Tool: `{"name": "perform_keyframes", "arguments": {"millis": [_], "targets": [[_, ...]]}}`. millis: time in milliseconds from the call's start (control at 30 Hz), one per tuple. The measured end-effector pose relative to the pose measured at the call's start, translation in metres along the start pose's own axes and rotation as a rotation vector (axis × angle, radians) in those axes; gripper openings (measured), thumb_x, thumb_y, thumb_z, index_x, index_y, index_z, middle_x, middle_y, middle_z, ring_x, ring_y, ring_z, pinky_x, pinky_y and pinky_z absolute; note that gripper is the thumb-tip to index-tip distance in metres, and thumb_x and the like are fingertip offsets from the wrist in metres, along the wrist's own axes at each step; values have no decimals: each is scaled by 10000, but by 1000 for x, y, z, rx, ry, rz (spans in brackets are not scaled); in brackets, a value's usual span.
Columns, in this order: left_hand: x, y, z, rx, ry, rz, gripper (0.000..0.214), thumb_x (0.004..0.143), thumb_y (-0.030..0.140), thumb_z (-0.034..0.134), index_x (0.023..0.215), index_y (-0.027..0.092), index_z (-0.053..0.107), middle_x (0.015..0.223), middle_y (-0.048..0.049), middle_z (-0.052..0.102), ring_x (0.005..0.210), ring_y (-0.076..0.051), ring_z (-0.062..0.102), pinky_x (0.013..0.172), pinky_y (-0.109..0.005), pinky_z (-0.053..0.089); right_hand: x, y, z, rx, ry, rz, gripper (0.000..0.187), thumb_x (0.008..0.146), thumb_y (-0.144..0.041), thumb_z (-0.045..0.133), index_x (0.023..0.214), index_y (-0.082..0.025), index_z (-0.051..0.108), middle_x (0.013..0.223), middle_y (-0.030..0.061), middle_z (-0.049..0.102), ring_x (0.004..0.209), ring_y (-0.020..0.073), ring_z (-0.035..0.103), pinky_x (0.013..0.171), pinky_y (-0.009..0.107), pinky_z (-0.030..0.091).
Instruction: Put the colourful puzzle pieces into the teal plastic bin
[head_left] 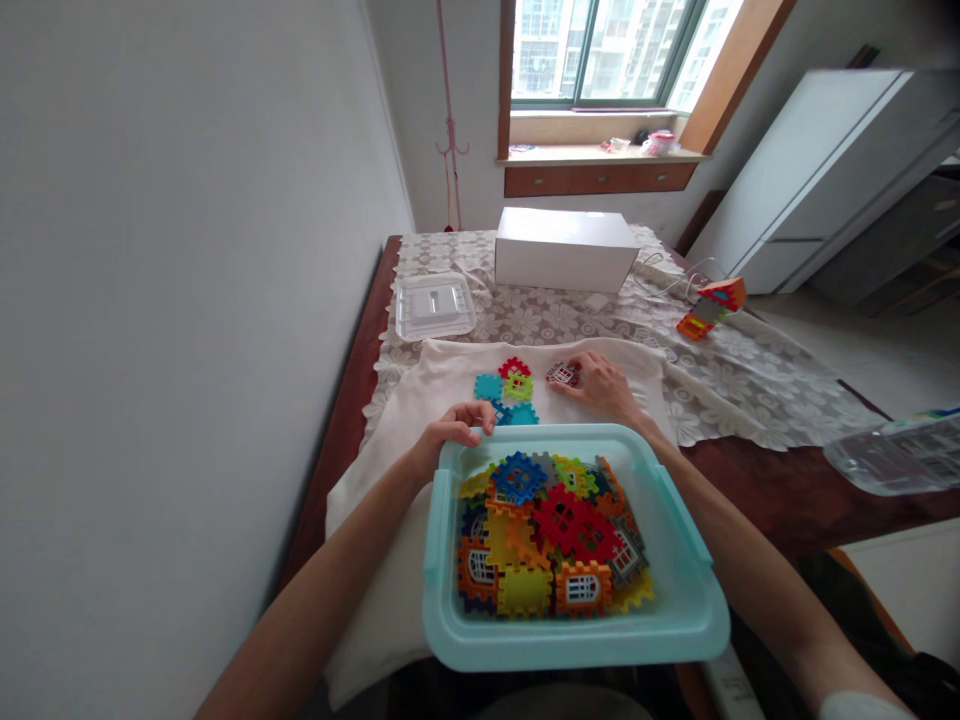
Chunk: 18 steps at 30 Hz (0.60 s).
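Note:
My left hand [455,432] is curled at the far left corner of a light teal plastic bin [576,648], its thumb against the rim. The bin holds a heap of interlocking building tiles, among them a red tile [561,515], a blue tile [519,478] and an orange window tile [583,589]. Beyond the bin, my right hand [604,385] pinches the edge of a grey tile with a white window [562,374] on the pale cloth. Left of it lie a red tile [513,368], a lime-green tile [518,388] and several blue ones; the bin partly hides the nearest.
A white cloth [405,480] covers part of the lace tablecloth [540,320]. Behind stand a clear lid [435,306] and a white box [566,250]. An assembled tile structure [711,308] is at the right, with a clear container [896,455] near the edge. A wall [187,300] borders the left.

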<state>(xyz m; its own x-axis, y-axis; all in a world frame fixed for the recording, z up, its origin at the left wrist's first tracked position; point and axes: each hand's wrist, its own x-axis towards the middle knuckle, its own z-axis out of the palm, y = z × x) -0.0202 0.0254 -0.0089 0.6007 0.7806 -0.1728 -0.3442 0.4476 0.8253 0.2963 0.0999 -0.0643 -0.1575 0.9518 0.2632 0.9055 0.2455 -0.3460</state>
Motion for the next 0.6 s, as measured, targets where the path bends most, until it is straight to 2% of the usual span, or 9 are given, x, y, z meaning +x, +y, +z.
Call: {"name": "perform_keyframes", "arguments": {"millis": [267,467,600], "targets": [[1,2,2,8,-23,10,213,517,183,731,714,153,658,645,-24,648,518,-135,583,492,-230,394,-2,1,5,-100,74,-6,425,916,-583,742,1079,-191,720,1106,175,722,1066,379,661,956,541,537],[-1,2,4,4,-5,4,214,525,178,720,731,154,664,651,-25,659,525,-142,593,491,-228,399,2,8,-6,-44,-51,-55,467,949,-588,726,1186,-187,754,1193,175,723,1151,389,672,1023,566,529],[-1,2,5,-4,-1,4,214,517,173,720,724,152,669,657,-26,669,532,-145,601,501,-228,417,3,8,-9,20,-108,-152,439,979,-502,720,1318,-224,739,1296,144,720,1236,372,664,1088,568,520]]}}
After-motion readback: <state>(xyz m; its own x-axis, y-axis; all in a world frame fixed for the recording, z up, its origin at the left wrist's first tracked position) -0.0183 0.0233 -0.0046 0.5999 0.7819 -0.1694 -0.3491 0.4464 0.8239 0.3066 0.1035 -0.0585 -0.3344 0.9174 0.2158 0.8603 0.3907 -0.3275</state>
